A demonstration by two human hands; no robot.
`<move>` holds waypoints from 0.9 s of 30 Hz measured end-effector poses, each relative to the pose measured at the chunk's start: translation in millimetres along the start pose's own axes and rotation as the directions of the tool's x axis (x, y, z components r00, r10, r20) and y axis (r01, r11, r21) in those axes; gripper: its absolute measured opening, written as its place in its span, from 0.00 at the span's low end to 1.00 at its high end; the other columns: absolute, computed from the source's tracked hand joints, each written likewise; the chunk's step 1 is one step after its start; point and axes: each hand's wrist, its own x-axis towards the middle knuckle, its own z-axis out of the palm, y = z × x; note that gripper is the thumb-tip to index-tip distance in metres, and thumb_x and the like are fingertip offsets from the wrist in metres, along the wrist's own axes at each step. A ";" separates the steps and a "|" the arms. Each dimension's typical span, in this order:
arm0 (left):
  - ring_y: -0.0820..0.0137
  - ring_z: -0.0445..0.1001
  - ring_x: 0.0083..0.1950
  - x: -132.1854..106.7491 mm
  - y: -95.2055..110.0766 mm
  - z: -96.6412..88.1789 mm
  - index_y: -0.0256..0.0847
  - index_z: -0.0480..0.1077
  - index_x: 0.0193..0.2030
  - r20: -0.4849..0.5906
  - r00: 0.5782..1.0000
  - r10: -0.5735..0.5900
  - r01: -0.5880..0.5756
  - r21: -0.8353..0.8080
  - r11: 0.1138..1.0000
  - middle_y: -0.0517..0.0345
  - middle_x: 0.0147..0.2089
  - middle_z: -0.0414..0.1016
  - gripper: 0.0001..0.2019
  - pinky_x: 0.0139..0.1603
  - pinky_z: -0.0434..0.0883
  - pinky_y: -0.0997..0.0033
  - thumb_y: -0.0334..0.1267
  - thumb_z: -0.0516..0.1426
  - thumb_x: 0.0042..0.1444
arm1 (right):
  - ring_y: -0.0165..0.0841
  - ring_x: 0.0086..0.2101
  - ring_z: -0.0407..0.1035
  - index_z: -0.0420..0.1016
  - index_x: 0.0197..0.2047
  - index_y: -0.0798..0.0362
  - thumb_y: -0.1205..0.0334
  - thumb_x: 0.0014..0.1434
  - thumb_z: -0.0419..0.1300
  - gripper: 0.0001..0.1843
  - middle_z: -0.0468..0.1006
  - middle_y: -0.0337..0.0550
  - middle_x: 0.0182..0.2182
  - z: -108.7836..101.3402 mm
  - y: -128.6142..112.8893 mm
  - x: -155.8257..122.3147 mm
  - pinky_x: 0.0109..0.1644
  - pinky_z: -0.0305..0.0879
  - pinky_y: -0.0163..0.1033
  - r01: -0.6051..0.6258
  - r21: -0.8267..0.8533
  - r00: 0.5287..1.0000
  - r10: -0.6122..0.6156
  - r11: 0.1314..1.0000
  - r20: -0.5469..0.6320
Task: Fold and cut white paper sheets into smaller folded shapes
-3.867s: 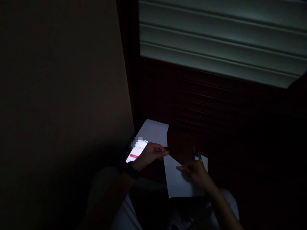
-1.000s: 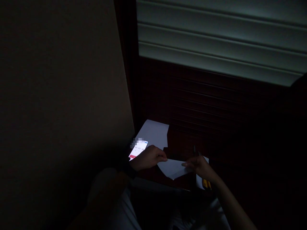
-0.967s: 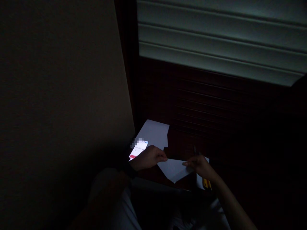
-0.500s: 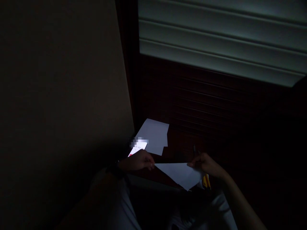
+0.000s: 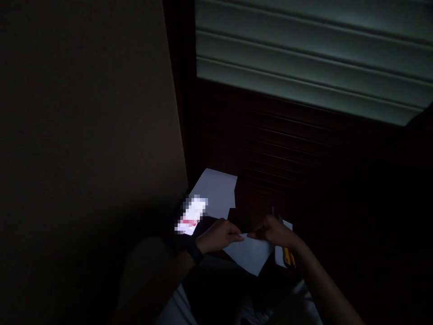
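Note:
A white sheet of paper [image 5: 252,255] is held by its upper edge between my two hands, its lower corner pointing down toward my lap. My left hand [image 5: 223,235], with a dark watch on the wrist, pinches that edge from the left. Close beside it, my right hand [image 5: 272,231] grips the same edge from the right, fingers and thumb pressed together. Below my right hand, a yellow and black tool [image 5: 288,258] lies over another piece of white paper [image 5: 279,256]; its kind is hard to make out in the dark.
A lit phone [image 5: 192,214], partly blurred, lies on the left over several white sheets [image 5: 216,189]. The dark tabletop [image 5: 252,198] runs back to a louvred panel [image 5: 287,135] under pale blinds [image 5: 287,63]. A beige wall [image 5: 101,113] rises at the left.
My left hand has moved right and my right hand left, so they now nearly meet along the paper's upper edge. More of the phone and of the paper under the yellow tool shows.

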 end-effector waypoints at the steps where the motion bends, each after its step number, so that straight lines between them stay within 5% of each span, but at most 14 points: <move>1: 0.73 0.67 0.25 2.0 -3.5 2.8 0.37 0.77 0.31 0.030 0.999 -0.021 0.022 -0.012 1.000 0.58 0.24 0.74 0.16 0.27 0.59 0.76 0.48 0.56 0.51 | 0.24 0.19 0.46 0.70 0.16 0.56 0.54 0.50 0.57 0.18 0.55 0.32 0.15 -0.3 0.0 -0.2 0.21 0.42 0.32 -0.006 0.009 1.000 0.006 1.000 0.003; 5: 0.77 0.60 0.22 3.4 -19.6 2.3 0.34 0.75 0.26 0.076 0.995 -0.061 0.071 -0.130 0.989 0.63 0.19 0.67 0.17 0.23 0.54 0.78 0.49 0.57 0.49 | 0.24 0.18 0.49 0.74 0.19 0.57 0.51 0.49 0.59 0.18 0.60 0.33 0.14 -11.2 13.8 -6.6 0.20 0.44 0.32 -0.065 0.097 0.997 0.068 0.993 -0.031; 8: 0.76 0.60 0.22 1.1 -28.9 -3.7 0.34 0.74 0.24 0.028 0.991 -0.127 0.130 -0.225 0.966 0.63 0.19 0.66 0.17 0.23 0.54 0.77 0.49 0.58 0.47 | 0.27 0.20 0.58 0.77 0.21 0.57 0.48 0.48 0.60 0.19 0.68 0.36 0.16 -22.3 37.7 -12.8 0.25 0.53 0.33 -0.107 0.231 0.965 0.157 0.967 -0.211; 10: 0.74 0.64 0.25 0.0 -33.2 -6.3 0.34 0.74 0.25 -0.076 0.980 -0.183 0.149 -0.331 0.932 0.61 0.21 0.69 0.17 0.25 0.58 0.77 0.50 0.59 0.47 | 0.33 0.25 0.66 0.78 0.24 0.57 0.47 0.46 0.61 0.19 0.74 0.41 0.20 -22.0 53.7 -15.4 0.30 0.60 0.36 -0.093 0.350 0.869 0.248 0.932 -0.429; 11: 0.73 0.66 0.27 -0.1 -34.8 -6.2 0.35 0.75 0.27 -0.140 0.966 -0.216 0.142 -0.409 0.902 0.59 0.24 0.71 0.17 0.27 0.60 0.76 0.50 0.58 0.47 | 0.35 0.28 0.68 0.78 0.27 0.57 0.47 0.45 0.62 0.19 0.76 0.43 0.23 -17.6 59.8 -15.7 0.33 0.62 0.37 -0.060 0.412 0.784 0.299 0.909 -0.544; 13: 0.70 0.70 0.32 1.0 -36.7 -2.0 0.35 0.75 0.32 -0.245 0.925 -0.290 0.099 -0.580 0.809 0.56 0.29 0.75 0.17 0.32 0.64 0.74 0.50 0.58 0.48 | 0.40 0.36 0.71 0.76 0.39 0.54 0.48 0.46 0.63 0.22 0.78 0.46 0.33 0.4 66.4 -13.6 0.39 0.65 0.41 0.084 0.576 0.669 0.382 0.813 -0.637; 14: 0.68 0.71 0.34 2.2 -37.2 2.3 0.35 0.75 0.34 -0.279 0.904 -0.325 0.067 -0.659 0.749 0.54 0.32 0.75 0.18 0.34 0.65 0.72 0.50 0.58 0.49 | 0.40 0.40 0.70 0.73 0.45 0.51 0.49 0.46 0.64 0.24 0.78 0.45 0.38 13.3 66.9 -11.2 0.42 0.65 0.42 0.167 0.669 0.675 0.410 0.724 -0.613; 17: 0.67 0.73 0.36 7.5 -36.9 22.6 0.34 0.73 0.37 -0.314 0.867 -0.387 -0.031 -0.810 0.586 0.51 0.36 0.76 0.19 0.37 0.68 0.70 0.50 0.59 0.48 | 0.40 0.44 0.70 0.71 0.45 0.48 0.51 0.47 0.65 0.23 0.77 0.45 0.43 56.9 61.9 0.9 0.47 0.65 0.47 0.221 0.899 0.788 0.473 0.378 -0.393; 20: 0.66 0.74 0.38 10.5 -36.6 46.6 0.34 0.73 0.41 -0.315 0.857 -0.408 -0.084 -0.866 0.493 0.48 0.38 0.76 0.20 0.38 0.69 0.69 0.49 0.59 0.49 | 0.40 0.45 0.69 0.73 0.41 0.50 0.55 0.46 0.66 0.18 0.75 0.45 0.45 89.1 56.8 15.7 0.47 0.65 0.46 0.186 0.963 0.860 0.442 0.194 -0.255; 23: 0.64 0.75 0.39 7.6 -38.2 63.3 0.35 0.72 0.42 -0.307 0.845 -0.438 -0.068 -0.874 0.482 0.48 0.40 0.76 0.20 0.39 0.70 0.68 0.49 0.59 0.49 | 0.40 0.41 0.71 0.74 0.41 0.52 0.54 0.46 0.66 0.18 0.77 0.46 0.41 101.9 58.8 26.5 0.42 0.67 0.44 0.204 0.964 0.849 0.459 0.169 -0.260; 27: 0.63 0.75 0.41 -0.3 -42.7 60.3 0.36 0.72 0.42 -0.236 0.864 -0.444 0.026 -0.861 0.508 0.48 0.41 0.76 0.20 0.41 0.71 0.65 0.49 0.60 0.48 | 0.39 0.33 0.72 0.75 0.39 0.55 0.52 0.45 0.67 0.20 0.79 0.46 0.32 102.3 69.1 26.6 0.36 0.66 0.42 0.258 0.907 0.771 0.495 0.333 -0.401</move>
